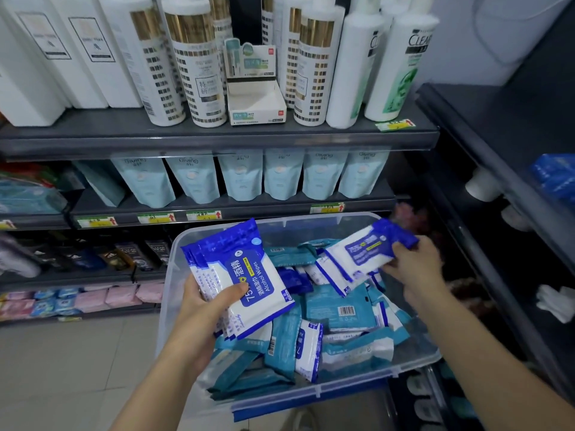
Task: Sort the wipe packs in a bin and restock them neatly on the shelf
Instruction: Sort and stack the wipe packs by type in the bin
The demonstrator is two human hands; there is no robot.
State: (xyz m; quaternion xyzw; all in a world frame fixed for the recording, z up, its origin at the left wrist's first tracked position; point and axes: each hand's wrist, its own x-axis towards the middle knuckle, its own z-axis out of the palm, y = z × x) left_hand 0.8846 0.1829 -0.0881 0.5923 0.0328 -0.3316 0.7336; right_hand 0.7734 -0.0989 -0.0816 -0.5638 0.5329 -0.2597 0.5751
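Shelves [217, 136] hem the bin [342, 387]; left hand [205, 303] and right hand [413, 262] grip packs [249, 275] above.

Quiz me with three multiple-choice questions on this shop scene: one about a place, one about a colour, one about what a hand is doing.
1. Where is the small white cardboard box? A. On the floor. B. On the top shelf between bottles. C. In a drawer.
2. What colour is the stack of packs in the left hand? A. Pink. B. Black. C. Blue and white.
3. What is the right hand doing? A. Gripping a few packs over the clear bin. B. Hanging open and empty. C. Pressing a bottle.
Answers: B, it stands between tall bottles; C, the wrappers are blue with white fronts; A, its fingers curl round packs above the bin.
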